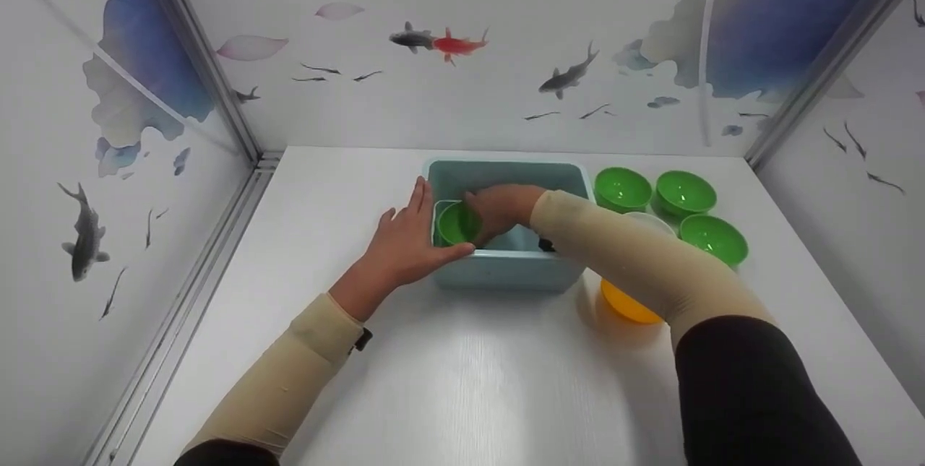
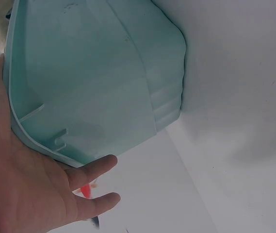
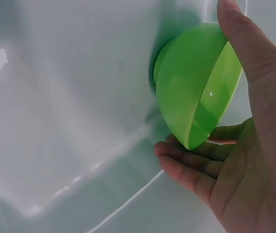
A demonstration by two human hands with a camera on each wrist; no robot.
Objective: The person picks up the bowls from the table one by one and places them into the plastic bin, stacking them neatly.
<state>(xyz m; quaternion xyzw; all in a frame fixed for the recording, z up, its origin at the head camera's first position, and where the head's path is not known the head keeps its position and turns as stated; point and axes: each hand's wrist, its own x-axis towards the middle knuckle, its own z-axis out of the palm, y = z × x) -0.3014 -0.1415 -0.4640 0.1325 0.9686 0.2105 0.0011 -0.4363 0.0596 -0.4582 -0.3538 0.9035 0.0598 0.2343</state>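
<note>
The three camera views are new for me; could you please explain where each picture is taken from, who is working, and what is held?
There is no machine: a person works bare-handed. The head view comes from a camera worn on the head, looking forward and down at a white table. The other two come from cameras on the left and right wrists, showing the work up close.

On the table stands a light blue plastic bin. The left hand touches its near left corner. The right hand reaches inside and holds a green bowl between thumb and fingers.

To the right of the bin are three more green bowls, plus what look like a white bowl and an orange bowl, both partly hidden by the right sleeve.
</note>
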